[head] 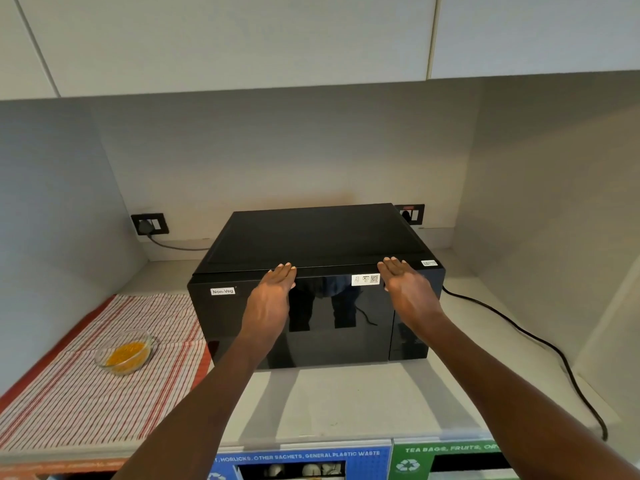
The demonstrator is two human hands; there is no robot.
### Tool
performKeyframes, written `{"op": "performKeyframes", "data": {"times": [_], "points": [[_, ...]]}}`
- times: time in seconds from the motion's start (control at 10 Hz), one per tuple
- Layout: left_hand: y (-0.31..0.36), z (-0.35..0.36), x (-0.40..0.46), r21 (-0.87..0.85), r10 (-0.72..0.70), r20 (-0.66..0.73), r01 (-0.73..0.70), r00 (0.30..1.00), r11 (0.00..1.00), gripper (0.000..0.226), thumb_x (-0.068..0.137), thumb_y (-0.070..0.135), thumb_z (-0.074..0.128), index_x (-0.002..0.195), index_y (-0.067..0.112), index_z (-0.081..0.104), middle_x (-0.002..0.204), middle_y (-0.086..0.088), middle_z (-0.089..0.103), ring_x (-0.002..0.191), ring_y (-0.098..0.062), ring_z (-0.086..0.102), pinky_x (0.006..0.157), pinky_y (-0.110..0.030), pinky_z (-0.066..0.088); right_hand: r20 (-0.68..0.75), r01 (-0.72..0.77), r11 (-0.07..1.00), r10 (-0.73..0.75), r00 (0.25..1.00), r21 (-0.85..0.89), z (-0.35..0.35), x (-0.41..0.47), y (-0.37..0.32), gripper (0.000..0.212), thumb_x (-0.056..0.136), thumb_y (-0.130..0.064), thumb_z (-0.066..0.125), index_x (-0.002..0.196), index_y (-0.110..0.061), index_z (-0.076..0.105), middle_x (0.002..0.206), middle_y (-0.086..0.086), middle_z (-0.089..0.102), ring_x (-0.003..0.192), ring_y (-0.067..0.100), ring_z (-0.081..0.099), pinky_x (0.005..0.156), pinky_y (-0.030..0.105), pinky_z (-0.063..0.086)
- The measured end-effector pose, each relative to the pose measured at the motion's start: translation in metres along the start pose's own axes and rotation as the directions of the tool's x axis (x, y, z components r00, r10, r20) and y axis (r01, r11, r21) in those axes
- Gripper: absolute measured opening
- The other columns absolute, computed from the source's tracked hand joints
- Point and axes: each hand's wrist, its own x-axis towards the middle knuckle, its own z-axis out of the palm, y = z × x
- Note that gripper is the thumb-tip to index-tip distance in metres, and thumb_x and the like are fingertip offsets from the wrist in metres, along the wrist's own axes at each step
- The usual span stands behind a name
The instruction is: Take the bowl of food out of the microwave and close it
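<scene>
A black microwave (311, 237) stands on the counter with its glossy door (329, 323) shut. My left hand (272, 292) lies flat against the upper middle of the door, fingers reaching the top edge. My right hand (407, 284) presses flat near the door's upper right, fingers also at the top edge. Neither hand holds anything. A clear glass bowl (125, 351) of yellow food sits on a red-striped cloth (86, 403) to the left of the microwave.
The microwave's black cord (540, 344) trails across the counter on the right. Wall sockets (149, 223) sit behind, one with a grey plug. White cabinets (242, 39) hang overhead. Labelled waste bins (304, 460) are below the counter's front edge.
</scene>
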Motion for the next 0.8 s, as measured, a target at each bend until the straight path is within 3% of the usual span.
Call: {"op": "performKeyframes", "data": {"times": [0.3, 0.5, 0.7, 0.8], "points": [[0.004, -0.005, 0.004, -0.014, -0.035, 0.067, 0.036, 0.997, 0.999, 0.071, 0.098, -0.001, 0.052, 0.156, 0.013, 0.014, 0.166, -0.004, 0.01, 0.153, -0.017, 0.007, 0.124, -0.032, 0.006, 0.006, -0.018, 1.0, 0.018, 1.0, 0.015, 0.002, 0.0, 0.0, 0.073, 0.088, -0.005, 0.064, 0.149, -0.007, 0.025, 0.157, 0.014, 0.029, 0.146, 0.027, 0.024, 0.118, 0.036, 0.019], [0.007, 0.009, -0.007, -0.12, -0.087, -0.041, 0.081, 0.995, 0.989, 0.061, 0.101, 0.008, 0.049, 0.155, 0.014, 0.021, 0.165, -0.004, 0.019, 0.152, -0.018, 0.013, 0.125, -0.032, 0.008, 0.007, -0.034, 0.999, 0.034, 0.999, -0.003, -0.001, -0.001, -0.005, 0.073, 0.087, -0.009, 0.066, 0.149, -0.007, 0.026, 0.156, 0.015, 0.032, 0.145, 0.028, 0.027, 0.118, 0.037, 0.021], [0.015, 0.001, -0.013, -0.105, -0.112, 0.011, 0.112, 0.994, 0.988, 0.057, 0.106, 0.027, 0.035, 0.155, 0.011, 0.012, 0.166, -0.008, 0.011, 0.153, -0.024, 0.008, 0.122, -0.037, 0.01, 0.005, -0.042, 0.998, 0.042, 0.999, 0.036, -0.004, -0.012, -0.01, 0.073, 0.095, -0.011, 0.054, 0.152, -0.007, 0.009, 0.162, 0.014, 0.014, 0.149, 0.028, 0.01, 0.12, 0.038, 0.008], [0.025, 0.001, -0.023, -0.01, -0.102, -0.041, 0.101, 0.994, 0.995, 0.062, 0.105, 0.041, 0.016, 0.155, 0.008, -0.001, 0.166, -0.012, -0.005, 0.152, -0.026, -0.005, 0.122, -0.04, 0.001, -0.006, -0.048, 0.998, 0.048, 0.999, 0.044, 0.0, -0.025, -0.014, 0.076, 0.099, -0.021, 0.046, 0.151, -0.006, -0.007, 0.163, 0.014, -0.003, 0.15, 0.029, -0.003, 0.119, 0.038, 0.005]]}}
